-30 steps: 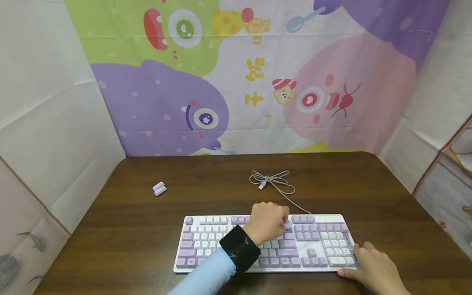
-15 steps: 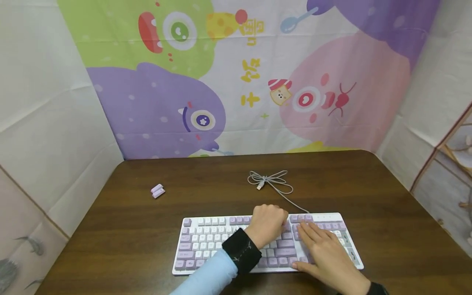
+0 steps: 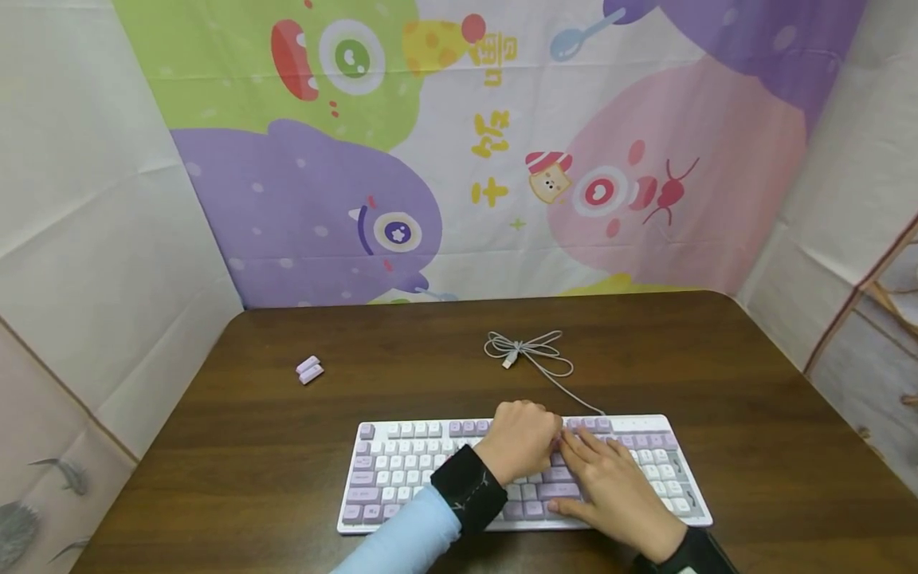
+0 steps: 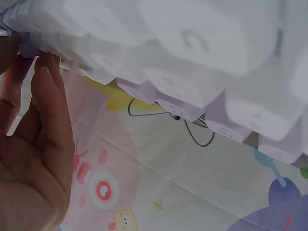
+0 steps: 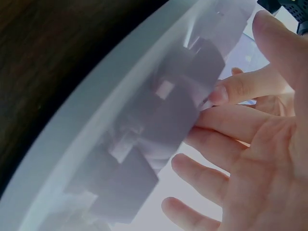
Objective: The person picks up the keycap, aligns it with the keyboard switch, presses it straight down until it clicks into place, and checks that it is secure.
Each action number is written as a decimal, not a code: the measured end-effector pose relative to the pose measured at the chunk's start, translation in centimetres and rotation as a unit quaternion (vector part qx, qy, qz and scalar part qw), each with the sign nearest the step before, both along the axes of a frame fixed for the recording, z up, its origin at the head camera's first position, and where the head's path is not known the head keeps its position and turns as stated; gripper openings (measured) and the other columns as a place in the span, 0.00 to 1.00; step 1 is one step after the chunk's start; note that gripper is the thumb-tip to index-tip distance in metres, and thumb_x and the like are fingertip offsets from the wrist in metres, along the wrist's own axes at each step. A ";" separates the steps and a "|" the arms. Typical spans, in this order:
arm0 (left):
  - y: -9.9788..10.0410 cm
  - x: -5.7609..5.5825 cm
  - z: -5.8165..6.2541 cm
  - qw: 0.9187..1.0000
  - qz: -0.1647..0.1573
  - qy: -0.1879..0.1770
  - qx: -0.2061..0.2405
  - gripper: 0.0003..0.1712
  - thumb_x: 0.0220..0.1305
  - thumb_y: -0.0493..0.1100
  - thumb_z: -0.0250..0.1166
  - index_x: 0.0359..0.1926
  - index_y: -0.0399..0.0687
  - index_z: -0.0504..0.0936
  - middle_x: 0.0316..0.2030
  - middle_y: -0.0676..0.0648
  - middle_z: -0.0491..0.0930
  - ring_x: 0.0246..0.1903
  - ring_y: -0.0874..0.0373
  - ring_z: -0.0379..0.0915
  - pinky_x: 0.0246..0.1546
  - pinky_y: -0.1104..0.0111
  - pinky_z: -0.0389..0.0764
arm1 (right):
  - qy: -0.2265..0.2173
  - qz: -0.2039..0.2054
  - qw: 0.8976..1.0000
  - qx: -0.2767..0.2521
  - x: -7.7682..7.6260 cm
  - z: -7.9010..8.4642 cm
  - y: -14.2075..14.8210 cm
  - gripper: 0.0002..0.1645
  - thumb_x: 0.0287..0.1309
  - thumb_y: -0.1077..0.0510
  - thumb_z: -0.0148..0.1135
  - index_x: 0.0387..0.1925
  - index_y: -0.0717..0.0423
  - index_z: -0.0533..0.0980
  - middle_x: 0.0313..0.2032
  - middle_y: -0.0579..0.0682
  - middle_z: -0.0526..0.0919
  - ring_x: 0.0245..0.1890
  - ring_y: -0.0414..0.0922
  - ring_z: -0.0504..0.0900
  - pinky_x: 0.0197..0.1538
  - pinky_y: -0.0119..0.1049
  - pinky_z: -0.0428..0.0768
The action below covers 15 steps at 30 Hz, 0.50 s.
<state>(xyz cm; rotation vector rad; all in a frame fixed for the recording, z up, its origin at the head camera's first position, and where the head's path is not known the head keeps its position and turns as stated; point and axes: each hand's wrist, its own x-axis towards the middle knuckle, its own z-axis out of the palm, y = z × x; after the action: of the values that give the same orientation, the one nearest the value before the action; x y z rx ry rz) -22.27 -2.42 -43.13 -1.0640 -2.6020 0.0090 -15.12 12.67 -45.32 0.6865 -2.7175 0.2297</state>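
Lilac key [image 4: 31, 50] sits pinched between the left fingers [image 4: 50, 103]; right fingers [image 3: 586, 453] lie extended over the keyboard [image 3: 534, 510].

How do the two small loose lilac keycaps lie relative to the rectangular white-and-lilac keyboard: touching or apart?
Apart. The head view plainly shows bare brown wooden tabletop between the lilac keycaps and the keyboard.

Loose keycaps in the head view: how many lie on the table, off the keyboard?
2, side by side on the table, left of the cable: the farther keycap and the nearer keycap. Others could be hidden behind the blue sleeve.
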 end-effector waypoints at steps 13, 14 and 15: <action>0.2 0.1 0.0 1.000 0.014 0.018 0.003 0.06 0.43 0.49 0.71 0.18 0.61 0.81 0.19 0.57 0.79 0.20 0.61 0.74 0.15 0.69 0.68 | -0.050 -0.012 0.999 -0.002 0.2 0.2 -0.3 0.46 0.44 0.32 0.61 0.55 0.62 0.73 0.60 0.58 0.73 0.62 0.56 0.70 0.56 0.57 0.68; 0.2 0.1 0.0 1.000 0.015 0.019 0.003 0.06 0.42 0.48 0.71 0.17 0.61 0.81 0.19 0.57 0.79 0.20 0.61 0.74 0.15 0.69 0.68 | -0.046 -0.012 0.999 -0.002 0.2 0.2 -0.3 0.46 0.44 0.32 0.61 0.55 0.62 0.73 0.59 0.58 0.74 0.62 0.56 0.71 0.56 0.56 0.68; 0.2 0.1 0.0 1.000 0.017 0.019 0.004 0.06 0.41 0.48 0.71 0.17 0.61 0.81 0.19 0.57 0.79 0.20 0.61 0.74 0.15 0.69 0.68 | -0.040 -0.010 0.999 -0.003 0.2 0.2 -0.3 0.45 0.44 0.32 0.62 0.55 0.62 0.74 0.59 0.58 0.74 0.61 0.56 0.71 0.56 0.55 0.69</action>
<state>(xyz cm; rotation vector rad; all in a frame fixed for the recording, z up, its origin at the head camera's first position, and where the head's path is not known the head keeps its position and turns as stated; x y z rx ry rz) -22.17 -2.26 -43.13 -1.0083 -2.5836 0.0268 -14.96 12.37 -45.07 0.6604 -2.7974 0.2659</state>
